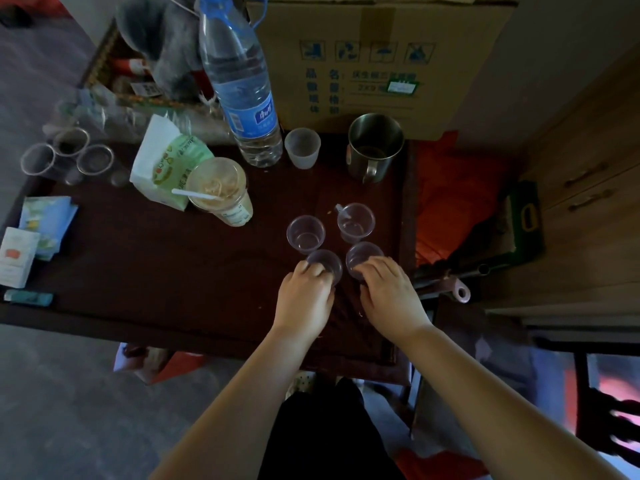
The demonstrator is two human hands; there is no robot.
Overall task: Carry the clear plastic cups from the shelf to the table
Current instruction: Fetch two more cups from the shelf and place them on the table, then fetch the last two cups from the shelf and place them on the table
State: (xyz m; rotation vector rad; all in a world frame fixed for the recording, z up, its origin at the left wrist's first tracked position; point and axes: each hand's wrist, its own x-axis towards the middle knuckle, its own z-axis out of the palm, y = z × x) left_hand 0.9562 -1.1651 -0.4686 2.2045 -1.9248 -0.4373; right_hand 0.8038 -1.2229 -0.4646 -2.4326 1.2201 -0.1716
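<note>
On the dark table point(156, 258), each hand grips one clear cup, left hand point(304, 297) and right hand point(389, 296), two more cups point(305, 234) just beyond.

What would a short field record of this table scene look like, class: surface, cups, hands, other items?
surface: dark wooden table
clear cups near hands: four, upright, in a two-by-two cluster
left hand: gripping near-left cup
right hand: gripping near-right cup
far cups: far-left cup and far-right cup, untouched
other items: water bottle, metal mug, cardboard box
</note>
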